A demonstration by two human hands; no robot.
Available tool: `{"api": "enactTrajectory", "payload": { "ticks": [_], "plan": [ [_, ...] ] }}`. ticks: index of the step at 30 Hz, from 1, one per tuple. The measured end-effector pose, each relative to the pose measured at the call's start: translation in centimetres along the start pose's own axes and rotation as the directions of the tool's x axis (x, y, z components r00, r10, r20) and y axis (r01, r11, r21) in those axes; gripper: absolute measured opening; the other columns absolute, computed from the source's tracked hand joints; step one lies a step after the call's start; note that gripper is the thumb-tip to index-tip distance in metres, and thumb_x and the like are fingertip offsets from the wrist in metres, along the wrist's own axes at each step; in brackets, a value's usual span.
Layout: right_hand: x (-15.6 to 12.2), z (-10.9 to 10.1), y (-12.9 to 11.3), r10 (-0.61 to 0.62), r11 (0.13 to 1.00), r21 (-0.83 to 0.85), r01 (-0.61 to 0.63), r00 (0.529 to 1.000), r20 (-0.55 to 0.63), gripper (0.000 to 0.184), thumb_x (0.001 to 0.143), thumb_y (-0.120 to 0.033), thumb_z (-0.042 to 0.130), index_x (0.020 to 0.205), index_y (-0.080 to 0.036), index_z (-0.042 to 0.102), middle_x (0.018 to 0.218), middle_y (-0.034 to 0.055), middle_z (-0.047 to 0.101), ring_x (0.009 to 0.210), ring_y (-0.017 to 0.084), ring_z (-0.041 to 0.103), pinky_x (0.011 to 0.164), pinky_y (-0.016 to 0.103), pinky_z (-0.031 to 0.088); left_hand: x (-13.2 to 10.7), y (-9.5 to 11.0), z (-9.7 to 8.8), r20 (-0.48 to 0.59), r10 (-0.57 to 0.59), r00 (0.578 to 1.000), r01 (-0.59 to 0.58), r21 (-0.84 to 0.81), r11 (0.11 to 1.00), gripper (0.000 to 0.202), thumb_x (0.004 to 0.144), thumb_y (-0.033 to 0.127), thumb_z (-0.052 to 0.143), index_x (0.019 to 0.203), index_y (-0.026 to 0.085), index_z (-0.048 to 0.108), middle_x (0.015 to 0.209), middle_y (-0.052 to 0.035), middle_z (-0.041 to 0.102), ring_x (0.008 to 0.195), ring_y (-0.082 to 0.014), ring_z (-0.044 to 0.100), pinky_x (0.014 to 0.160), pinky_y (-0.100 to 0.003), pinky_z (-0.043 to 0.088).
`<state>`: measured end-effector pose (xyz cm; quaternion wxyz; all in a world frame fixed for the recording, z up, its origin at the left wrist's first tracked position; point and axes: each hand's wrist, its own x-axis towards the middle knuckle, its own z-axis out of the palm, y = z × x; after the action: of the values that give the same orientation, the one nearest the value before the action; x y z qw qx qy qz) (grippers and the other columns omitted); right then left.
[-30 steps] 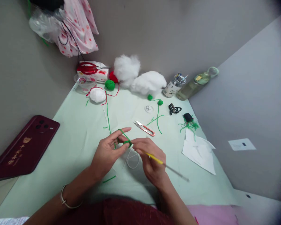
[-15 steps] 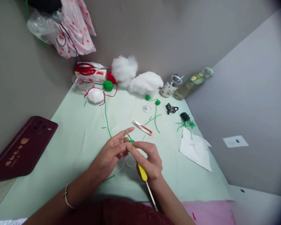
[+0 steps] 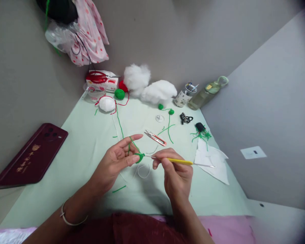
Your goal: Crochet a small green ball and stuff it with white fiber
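Observation:
My left hand [image 3: 117, 159] pinches a small green crochet piece [image 3: 140, 157] between thumb and fingers. Green yarn [image 3: 134, 144] from it runs over my raised index finger. My right hand [image 3: 176, 171] grips a crochet hook [image 3: 180, 161] by its yellow handle, held nearly level. Its thin metal tip reaches the edge of the green piece; whether it sits inside a stitch I cannot tell. A loose white thread [image 3: 143, 171] curls on the table just below the piece. Thread snips [image 3: 155, 138] with orange-red handles lie beyond my hands.
At the back are a white yarn ball [image 3: 107, 103], a green yarn ball [image 3: 119, 94], white stuffing [image 3: 159, 91], a pen cup [image 3: 185, 96] and a bottle [image 3: 205, 93]. A hair clip [image 3: 186, 118] and paper [image 3: 210, 162] lie right; a maroon phone-shaped case [image 3: 32, 154] stands left.
My right hand has moved right, away from my left, and the hook has swung from steeply slanted to nearly level. More of the green piece shows now.

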<state>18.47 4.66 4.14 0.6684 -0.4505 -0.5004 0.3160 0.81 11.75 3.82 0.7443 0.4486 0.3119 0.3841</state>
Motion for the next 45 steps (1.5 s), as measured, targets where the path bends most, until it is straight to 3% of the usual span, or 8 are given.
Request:
{"api": "enactTrajectory", "payload": {
  "ticks": [6, 11, 15, 21, 24, 27, 38, 45],
  "plan": [
    [-0.3, -0.3, -0.5, 0.020, 0.999, -0.040, -0.021, 1.000, -0.012, 0.019, 0.101, -0.020, 0.063, 0.099, -0.025, 0.081, 0.085, 0.0038, 0.073, 0.067, 0.015, 0.065, 0.062, 0.032, 0.054, -1.0, 0.5, 0.6, -0.104, 0.260, 0.960, -0.178, 0.492, 0.852, 0.043, 0.089, 0.019, 0.073, 0.132, 0.022, 0.070, 0.084, 0.0019, 0.059, 0.084, -0.0153, 0.058, 0.098, -0.034, 0.045],
    [0.3, 0.3, -0.2, -0.010, 0.999, -0.030, 0.011, 1.000, 0.019, 0.016, 0.101, -0.025, 0.065, 0.095, -0.024, 0.080, 0.087, 0.0048, 0.075, 0.076, 0.018, 0.069, 0.067, 0.033, 0.058, -1.1, 0.0, 1.5, 0.058, 0.022, 0.998, -0.033, 0.184, 0.982, 0.049, 0.092, 0.030, 0.074, 0.141, 0.026, 0.066, 0.093, -0.0008, 0.065, 0.088, -0.0159, 0.059, 0.090, -0.031, 0.049],
    [0.1, 1.1, 0.5, -0.130, 0.978, -0.161, 0.132, 0.991, 0.022, 0.018, 0.101, -0.019, 0.063, 0.102, -0.027, 0.079, 0.094, 0.0054, 0.079, 0.090, 0.021, 0.073, 0.075, 0.036, 0.062, -0.8, -0.9, 2.2, 0.017, -0.038, 0.999, 0.039, -0.029, 0.999, 0.050, 0.088, 0.030, 0.081, 0.136, 0.027, 0.070, 0.093, -0.0004, 0.065, 0.090, -0.0150, 0.060, 0.088, -0.028, 0.049],
    [-0.9, 0.9, 1.3, -0.405, 0.766, -0.494, 0.412, 0.906, 0.127, 0.038, 0.096, -0.011, 0.066, 0.124, -0.034, 0.077, 0.111, 0.0082, 0.077, 0.095, 0.023, 0.073, 0.075, 0.039, 0.063, -0.1, -1.2, 2.6, 0.012, -0.150, 0.989, 0.148, -0.270, 0.952, 0.054, 0.082, 0.031, 0.086, 0.133, 0.022, 0.074, 0.079, 0.0026, 0.058, 0.066, -0.0084, 0.045, 0.070, -0.023, 0.044],
    [-0.4, 0.4, 0.9, -0.259, 0.897, -0.363, 0.250, 0.965, 0.024, 0.027, 0.100, -0.014, 0.062, 0.113, -0.030, 0.080, 0.096, 0.0057, 0.077, 0.084, 0.020, 0.072, 0.073, 0.037, 0.062, 0.3, -0.9, 2.1, 0.081, -0.242, 0.967, 0.255, -0.383, 0.888, 0.040, 0.082, 0.030, 0.084, 0.120, 0.018, 0.081, 0.070, 0.0056, 0.045, 0.057, -0.0051, 0.028, 0.062, -0.021, 0.040],
    [0.3, 0.3, 0.5, -0.054, 0.994, -0.096, 0.048, 0.997, -0.058, 0.021, 0.103, -0.021, 0.060, 0.102, -0.028, 0.080, 0.086, 0.0019, 0.075, 0.066, 0.015, 0.065, 0.067, 0.034, 0.058, 0.3, -0.7, 1.8, 0.035, -0.194, 0.980, 0.195, -0.337, 0.921, 0.037, 0.083, 0.026, 0.084, 0.120, 0.021, 0.081, 0.073, 0.0046, 0.048, 0.058, -0.0056, 0.031, 0.063, -0.021, 0.039],
    [0.7, 0.1, 1.5, 0.186, 0.979, 0.090, -0.184, 0.983, -0.011, 0.018, 0.098, -0.037, 0.069, 0.094, -0.023, 0.078, 0.080, 0.0024, 0.072, 0.065, 0.014, 0.062, 0.061, 0.028, 0.055, -0.3, -1.0, 0.6, 0.186, -0.103, 0.977, 0.118, -0.075, 0.990, 0.037, 0.092, 0.033, 0.077, 0.129, 0.030, 0.077, 0.103, -0.0048, 0.073, 0.098, -0.0201, 0.065, 0.096, -0.034, 0.047],
    [1.0, -0.1, 1.2, 0.210, 0.966, 0.143, -0.217, 0.976, 0.059, 0.024, 0.101, -0.040, 0.065, 0.091, -0.019, 0.073, 0.083, 0.0052, 0.074, 0.064, 0.013, 0.063, 0.063, 0.029, 0.056, -0.3, -0.9, -0.1, 0.132, -0.100, 0.986, 0.092, 0.065, 0.994, 0.045, 0.090, 0.025, 0.075, 0.134, 0.034, 0.073, 0.092, 0.0000, 0.058, 0.090, -0.0174, 0.060, 0.082, -0.030, 0.047]
  ]
}}
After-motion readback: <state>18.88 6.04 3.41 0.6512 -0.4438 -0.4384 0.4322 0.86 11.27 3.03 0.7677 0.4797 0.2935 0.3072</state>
